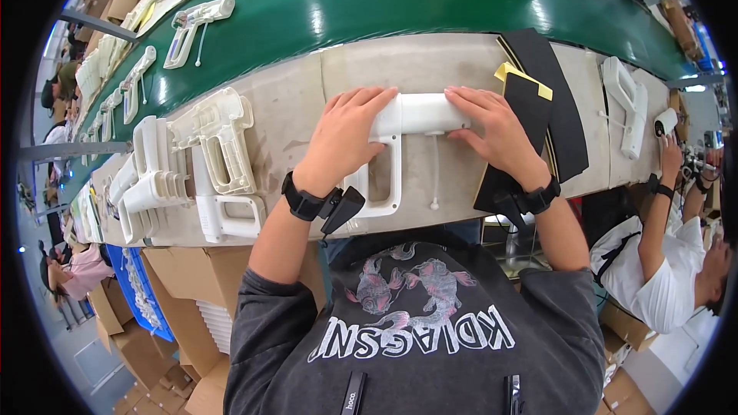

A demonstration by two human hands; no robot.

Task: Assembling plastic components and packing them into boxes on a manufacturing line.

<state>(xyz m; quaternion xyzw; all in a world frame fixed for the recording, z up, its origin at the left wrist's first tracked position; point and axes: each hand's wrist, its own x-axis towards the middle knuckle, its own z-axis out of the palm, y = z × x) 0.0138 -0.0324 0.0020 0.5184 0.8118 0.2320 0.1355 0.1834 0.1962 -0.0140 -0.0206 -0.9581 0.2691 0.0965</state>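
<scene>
A white gun-shaped plastic housing lies on the worktable in front of me, its barrel running left to right. Its loop handle points toward me, and a thin white stem with a small knob hangs from the barrel. My left hand grips the rear end of the housing, fingers over the top and thumb by the handle. At the other end, my right hand closes over the barrel, thumb beneath it. Both palms' undersides are hidden.
Open half-shells and stacked white shells lie on the left. Black foam sheets with a yellow strip are on the right, before another housing. A green conveyor carries similar housings beyond. A co-worker sits at right.
</scene>
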